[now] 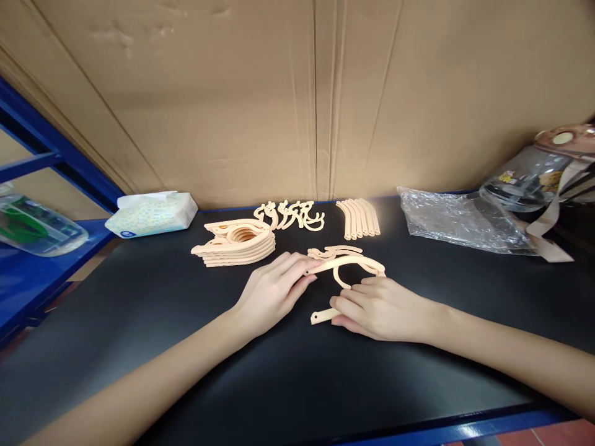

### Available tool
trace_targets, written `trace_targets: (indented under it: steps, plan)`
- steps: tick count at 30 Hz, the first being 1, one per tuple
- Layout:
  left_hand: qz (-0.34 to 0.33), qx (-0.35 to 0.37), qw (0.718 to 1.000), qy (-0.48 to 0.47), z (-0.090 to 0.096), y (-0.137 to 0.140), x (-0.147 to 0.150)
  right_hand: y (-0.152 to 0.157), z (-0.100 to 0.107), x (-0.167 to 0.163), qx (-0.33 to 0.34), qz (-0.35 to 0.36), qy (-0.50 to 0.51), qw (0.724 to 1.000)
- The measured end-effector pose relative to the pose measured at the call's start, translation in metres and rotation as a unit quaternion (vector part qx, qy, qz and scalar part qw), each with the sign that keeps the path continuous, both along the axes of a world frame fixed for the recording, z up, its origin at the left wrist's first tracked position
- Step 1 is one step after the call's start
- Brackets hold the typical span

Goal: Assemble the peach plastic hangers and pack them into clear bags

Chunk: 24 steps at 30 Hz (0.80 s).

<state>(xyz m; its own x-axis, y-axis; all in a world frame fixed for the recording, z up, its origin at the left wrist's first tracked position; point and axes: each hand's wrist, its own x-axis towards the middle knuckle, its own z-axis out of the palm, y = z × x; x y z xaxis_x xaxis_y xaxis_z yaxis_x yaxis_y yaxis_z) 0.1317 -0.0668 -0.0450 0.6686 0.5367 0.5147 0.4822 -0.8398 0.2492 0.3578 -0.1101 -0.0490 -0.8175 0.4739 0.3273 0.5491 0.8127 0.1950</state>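
Note:
Between my hands is a beige folding plastic hanger [352, 261], its two curved arms spread apart. My left hand [273, 286] pinches the holed tip of the upper arm. My right hand [379, 310] is closed round the lower arm, whose holed tip sticks out to the left of the fingers; a curved hook piece shows above the knuckles. Just behind lie more loose beige pieces [337, 249], partly covered. A stack of folded hangers [237, 254] stands beyond my left hand. Farther back are a cluster of loose hooks [290, 215] and a row of curved arms [357, 218].
A tissue pack [155, 214] lies at the back left of the black table [260, 384]. At the back right are a clear plastic bag [458, 217] and a clear bottle with a strap [525, 176]. Cardboard [209, 93] walls the back; a blue frame [60, 155] stands left.

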Motion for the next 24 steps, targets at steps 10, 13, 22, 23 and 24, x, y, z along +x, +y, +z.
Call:
trace_targets:
  steps: [10, 13, 22, 23, 24]
  plan:
    - [-0.014, -0.011, 0.999, 0.045, 0.001, 0.000, -0.001, 0.007, -0.002, 0.004, -0.020, -0.013, 0.025, 0.999]
    - [-0.015, -0.018, 0.998, 0.059, 0.002, 0.000, 0.000, 0.009, -0.004, 0.005, -0.004, -0.019, 0.031, 0.999]
    - [0.037, -0.059, 0.997, 0.026, 0.001, 0.000, 0.001, 0.015, 0.001, 0.013, 0.039, -0.050, 0.047, 0.997]
    - [0.060, -0.056, 0.997, 0.003, 0.001, 0.001, 0.001, 0.016, 0.002, 0.015, 0.047, -0.054, 0.050, 0.996]
    - [0.083, -0.052, 0.995, -0.014, 0.000, 0.002, 0.000, 0.017, 0.004, 0.016, 0.055, -0.058, 0.053, 0.995]
